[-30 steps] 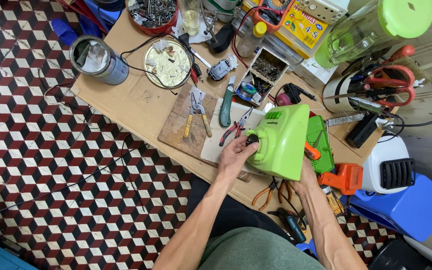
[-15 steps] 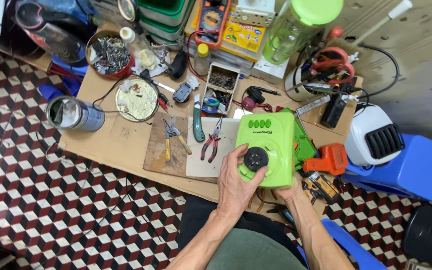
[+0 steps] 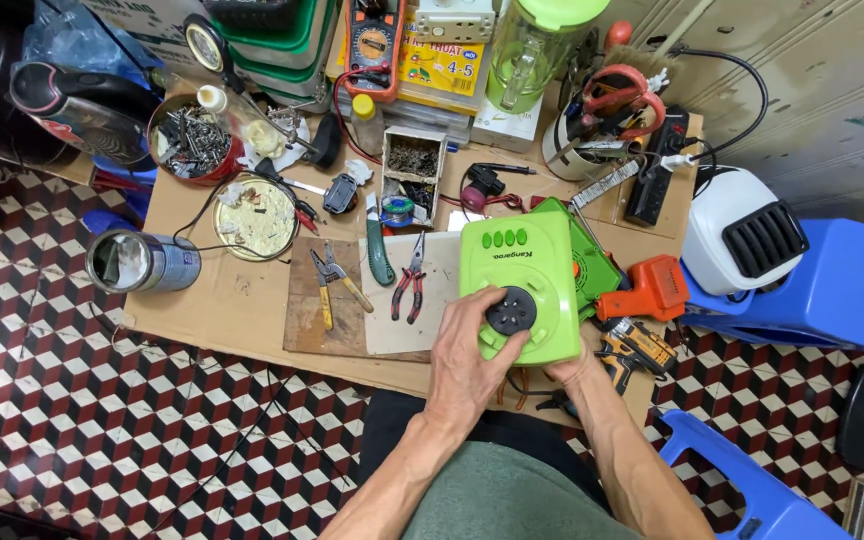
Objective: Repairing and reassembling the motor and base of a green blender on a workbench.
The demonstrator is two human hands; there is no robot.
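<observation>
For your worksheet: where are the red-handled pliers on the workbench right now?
In the head view, the red-handled pliers lie left of the green appliance base, on a pale sheet, just right of the green-handled knife.

Glossy lime-green plastic on the blender base [image 3: 524, 285], matt black plastic on its round coupling [image 3: 511, 311]. Rough brown cardboard over the worktop [image 3: 242, 305]. Scuffed, stained wood on the board [image 3: 312, 320]. Bare metal jaws, red rubbery grips on the pliers [image 3: 410, 283]. Shiny metal tin [image 3: 142, 262].
</observation>
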